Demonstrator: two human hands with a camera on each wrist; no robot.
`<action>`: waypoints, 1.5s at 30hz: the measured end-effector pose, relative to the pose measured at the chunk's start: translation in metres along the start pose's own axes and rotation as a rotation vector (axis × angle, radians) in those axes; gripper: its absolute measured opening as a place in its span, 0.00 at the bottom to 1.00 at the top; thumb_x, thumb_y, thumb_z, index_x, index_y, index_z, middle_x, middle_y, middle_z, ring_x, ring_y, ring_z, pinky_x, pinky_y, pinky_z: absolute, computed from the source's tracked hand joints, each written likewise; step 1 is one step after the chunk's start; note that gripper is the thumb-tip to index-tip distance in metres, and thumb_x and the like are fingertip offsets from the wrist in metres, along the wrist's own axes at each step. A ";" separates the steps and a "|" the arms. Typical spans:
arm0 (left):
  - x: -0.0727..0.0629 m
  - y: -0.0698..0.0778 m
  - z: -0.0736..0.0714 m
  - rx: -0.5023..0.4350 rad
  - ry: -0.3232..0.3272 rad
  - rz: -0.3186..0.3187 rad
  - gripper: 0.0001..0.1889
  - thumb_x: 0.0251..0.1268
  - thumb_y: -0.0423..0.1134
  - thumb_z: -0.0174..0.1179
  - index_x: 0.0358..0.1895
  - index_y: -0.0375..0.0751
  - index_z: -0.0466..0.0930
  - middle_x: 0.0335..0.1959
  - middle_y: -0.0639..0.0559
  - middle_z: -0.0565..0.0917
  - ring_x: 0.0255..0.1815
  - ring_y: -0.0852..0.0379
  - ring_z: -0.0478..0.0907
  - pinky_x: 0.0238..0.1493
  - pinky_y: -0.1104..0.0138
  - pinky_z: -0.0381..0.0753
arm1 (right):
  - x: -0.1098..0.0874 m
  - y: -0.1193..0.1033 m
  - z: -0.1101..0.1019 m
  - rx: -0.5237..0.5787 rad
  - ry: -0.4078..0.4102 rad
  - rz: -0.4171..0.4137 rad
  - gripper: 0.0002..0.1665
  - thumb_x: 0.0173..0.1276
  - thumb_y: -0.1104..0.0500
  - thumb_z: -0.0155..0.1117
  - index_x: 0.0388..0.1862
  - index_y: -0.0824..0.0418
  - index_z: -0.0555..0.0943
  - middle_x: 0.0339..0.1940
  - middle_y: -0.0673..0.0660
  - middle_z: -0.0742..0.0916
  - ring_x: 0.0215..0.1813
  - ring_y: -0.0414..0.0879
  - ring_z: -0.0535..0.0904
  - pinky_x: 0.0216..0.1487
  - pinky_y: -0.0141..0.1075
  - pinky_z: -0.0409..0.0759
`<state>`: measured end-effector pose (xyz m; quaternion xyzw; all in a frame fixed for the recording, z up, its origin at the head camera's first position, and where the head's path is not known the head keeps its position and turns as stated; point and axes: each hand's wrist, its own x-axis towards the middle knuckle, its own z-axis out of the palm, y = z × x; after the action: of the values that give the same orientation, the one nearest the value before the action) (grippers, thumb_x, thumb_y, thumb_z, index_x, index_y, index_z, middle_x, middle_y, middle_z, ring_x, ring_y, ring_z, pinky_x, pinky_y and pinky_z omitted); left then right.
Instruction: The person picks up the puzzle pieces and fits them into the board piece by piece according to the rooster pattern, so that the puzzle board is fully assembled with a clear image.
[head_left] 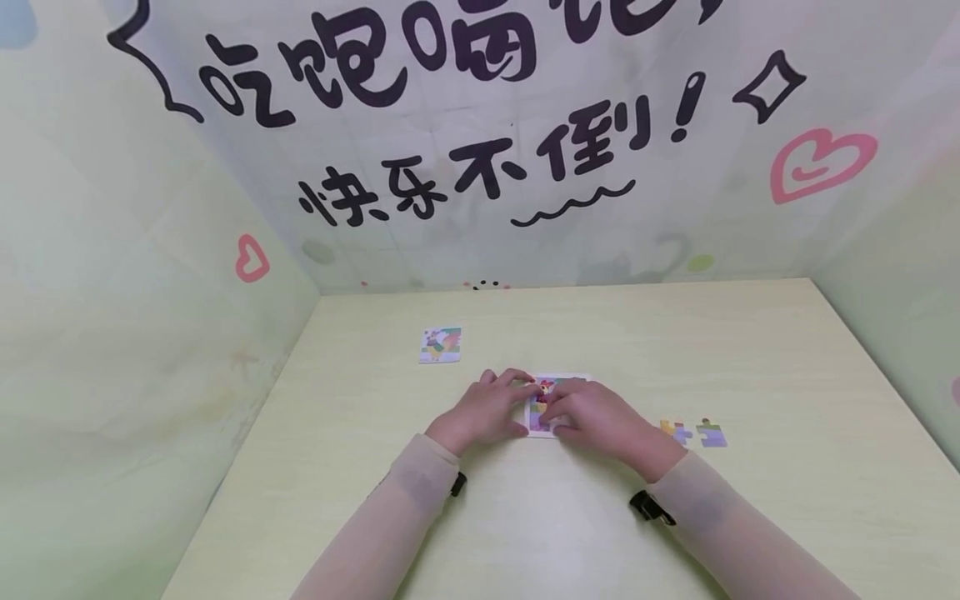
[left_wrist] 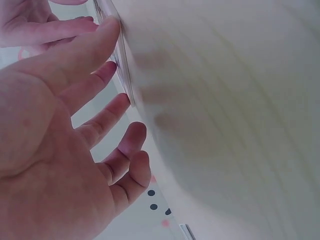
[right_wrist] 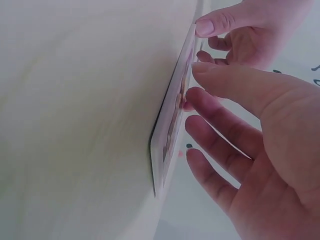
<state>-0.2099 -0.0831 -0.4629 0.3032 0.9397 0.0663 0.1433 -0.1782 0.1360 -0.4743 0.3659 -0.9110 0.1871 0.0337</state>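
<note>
A small jigsaw puzzle in a white-edged tray lies flat on the table, a colourful picture partly covered by both hands. At its left side rests my left hand, thumb by the near corner and index finger reaching over the picture. In the left wrist view, the thumb touches the tray's edge and the other fingers spread apart. My right hand leans over the puzzle from the right, its fingertips on or just above the picture. The right wrist view shows its fingers extended beside the thin tray.
Two loose jigsaw pieces, or small groups of them, lie right of the right forearm: one purple and green, one yellow and purple. A square picture card lies at the back left. Printed fabric walls enclose the table.
</note>
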 end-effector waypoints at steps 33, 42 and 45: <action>-0.004 0.005 -0.001 0.021 0.008 -0.002 0.38 0.65 0.50 0.71 0.78 0.61 0.67 0.80 0.58 0.65 0.62 0.47 0.69 0.56 0.56 0.75 | -0.060 0.023 -0.040 0.041 0.079 0.252 0.13 0.61 0.61 0.78 0.45 0.53 0.92 0.45 0.49 0.88 0.51 0.51 0.84 0.54 0.51 0.84; -0.003 0.005 0.001 0.022 0.003 -0.001 0.38 0.66 0.49 0.71 0.78 0.61 0.67 0.80 0.57 0.65 0.64 0.47 0.69 0.58 0.55 0.75 | -0.075 0.029 -0.053 0.082 0.090 0.313 0.14 0.64 0.61 0.76 0.49 0.53 0.91 0.48 0.52 0.88 0.53 0.54 0.83 0.54 0.53 0.83; -0.003 0.005 0.002 0.024 0.003 -0.001 0.38 0.66 0.49 0.71 0.78 0.60 0.67 0.80 0.57 0.65 0.64 0.47 0.69 0.59 0.55 0.75 | -0.081 0.033 -0.056 0.083 0.089 0.331 0.14 0.64 0.61 0.75 0.49 0.54 0.91 0.49 0.53 0.88 0.53 0.55 0.83 0.53 0.53 0.83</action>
<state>-0.2039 -0.0809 -0.4625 0.3045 0.9408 0.0554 0.1385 -0.1457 0.2312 -0.4485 0.2035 -0.9479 0.2433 0.0276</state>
